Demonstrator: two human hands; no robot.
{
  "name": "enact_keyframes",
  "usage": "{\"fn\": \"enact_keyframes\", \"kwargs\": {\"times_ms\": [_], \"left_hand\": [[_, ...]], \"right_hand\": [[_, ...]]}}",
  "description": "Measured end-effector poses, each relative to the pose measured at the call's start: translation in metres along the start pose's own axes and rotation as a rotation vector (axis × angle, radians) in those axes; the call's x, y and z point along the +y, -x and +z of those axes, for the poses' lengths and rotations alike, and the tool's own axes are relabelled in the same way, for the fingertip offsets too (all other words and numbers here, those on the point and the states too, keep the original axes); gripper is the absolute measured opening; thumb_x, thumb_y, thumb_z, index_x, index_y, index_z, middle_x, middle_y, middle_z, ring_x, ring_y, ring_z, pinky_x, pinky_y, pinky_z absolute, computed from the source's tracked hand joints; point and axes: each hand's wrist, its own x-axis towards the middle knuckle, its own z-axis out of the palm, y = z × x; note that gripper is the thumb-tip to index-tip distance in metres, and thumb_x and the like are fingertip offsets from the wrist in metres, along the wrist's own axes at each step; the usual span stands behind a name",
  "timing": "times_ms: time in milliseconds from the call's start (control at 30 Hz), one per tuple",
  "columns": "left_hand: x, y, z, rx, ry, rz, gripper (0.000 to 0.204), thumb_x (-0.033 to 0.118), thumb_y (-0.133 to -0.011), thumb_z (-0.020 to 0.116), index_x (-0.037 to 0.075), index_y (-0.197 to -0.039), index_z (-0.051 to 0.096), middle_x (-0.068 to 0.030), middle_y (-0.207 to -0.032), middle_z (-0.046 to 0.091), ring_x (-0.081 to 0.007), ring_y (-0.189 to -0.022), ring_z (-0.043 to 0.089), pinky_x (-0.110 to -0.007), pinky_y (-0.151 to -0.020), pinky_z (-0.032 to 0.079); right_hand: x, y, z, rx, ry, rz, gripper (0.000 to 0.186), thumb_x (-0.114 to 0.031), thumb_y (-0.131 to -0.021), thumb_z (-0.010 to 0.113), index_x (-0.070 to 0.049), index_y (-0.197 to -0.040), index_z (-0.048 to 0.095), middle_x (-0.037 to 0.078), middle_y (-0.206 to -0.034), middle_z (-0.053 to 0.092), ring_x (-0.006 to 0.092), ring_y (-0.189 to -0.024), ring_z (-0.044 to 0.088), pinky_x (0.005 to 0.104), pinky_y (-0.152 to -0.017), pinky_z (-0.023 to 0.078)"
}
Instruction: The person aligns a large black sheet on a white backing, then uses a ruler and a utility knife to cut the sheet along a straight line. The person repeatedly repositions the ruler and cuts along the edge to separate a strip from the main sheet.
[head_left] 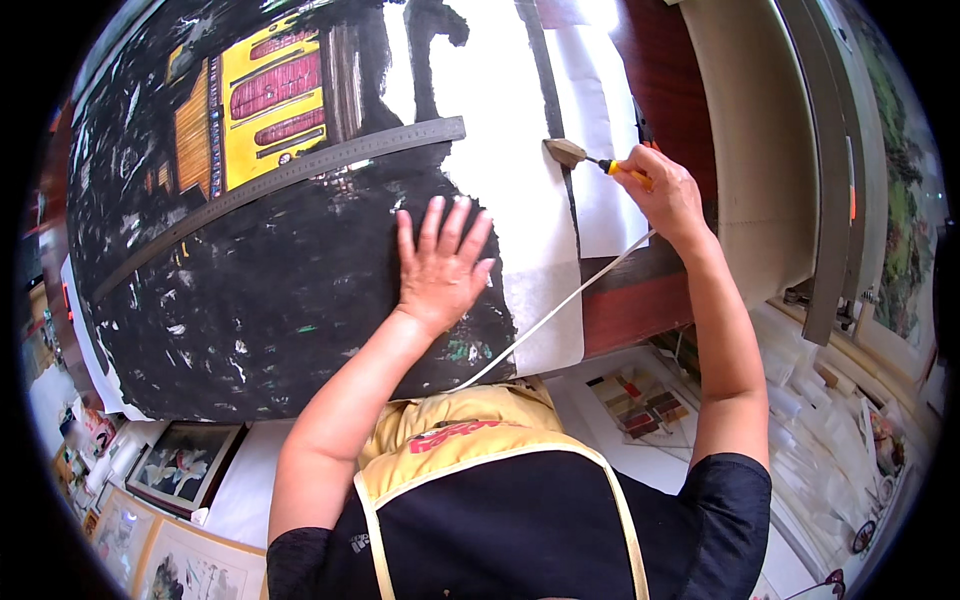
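Observation:
My right hand is closed round the yellow and black handle of a small corded iron. The iron's flat brownish head rests at a dark line along the right part of a large sheet. A pale cord runs from beneath my right wrist down to the left. My left hand lies flat with spread fingers on the black-painted part of the large painting, holding nothing. A long grey ruler lies across the painting, beyond my left hand and below a yellow and red painted building.
White backing paper extends past the painting onto the dark red table. A dark object lies partly hidden behind my right hand. Long metal-like bars stand at the right. Framed pictures lean at the lower left; plastic-wrapped rolls lie at the lower right.

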Motion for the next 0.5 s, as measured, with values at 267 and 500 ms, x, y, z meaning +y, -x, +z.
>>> {"fn": "enact_keyframes", "kwargs": {"times_ms": [267, 500], "left_hand": [[0.041, -0.022, 0.030, -0.050, 0.008, 0.140, 0.064, 0.047, -0.092, 0.063, 0.033, -0.151, 0.045, -0.0035, -0.161, 0.033, -0.0325, -0.151, 0.021, -0.066, -0.121, 0.009], [0.041, -0.023, 0.031, -0.064, -0.025, 0.156, 0.065, 0.048, -0.093, 0.062, 0.035, -0.153, 0.041, -0.0033, -0.164, 0.027, -0.0327, -0.152, 0.018, -0.066, -0.120, 0.010]], "right_hand": [[0.006, 0.005, -0.010, 0.037, -0.062, -0.064, 0.014, -0.018, -0.090, 0.073, -0.008, -0.090, 0.064, 0.008, -0.087, 0.068, 0.0303, -0.078, 0.067, 0.0369, -0.067, 0.054], [0.015, -0.004, -0.005, -0.040, 0.020, -0.020, 0.016, -0.020, -0.091, 0.074, -0.008, -0.090, 0.064, 0.007, -0.087, 0.070, 0.0302, -0.080, 0.068, 0.0398, -0.067, 0.055]]}}
